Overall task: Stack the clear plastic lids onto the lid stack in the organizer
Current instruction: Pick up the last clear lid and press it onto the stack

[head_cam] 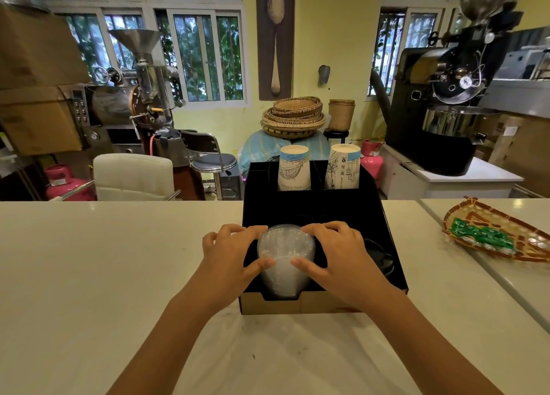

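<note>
A tall stack of clear plastic lids [284, 253] stands in the front left compartment of the black organizer [312, 210] on the counter. My left hand [229, 254] presses against the stack's left side, thumb on its front and fingers curled over the top edge. My right hand [339, 254] holds the right side the same way. Both hands grip the top of the stack between them. The lower lids show through the compartment's front notch.
Two stacks of printed paper cups [294, 168] [342, 167] stand in the organizer's rear compartments. Black lids [381, 254] lie in the front right compartment. A woven tray [500, 234] with green packets sits on the counter at right. Roasting machines stand behind the counter.
</note>
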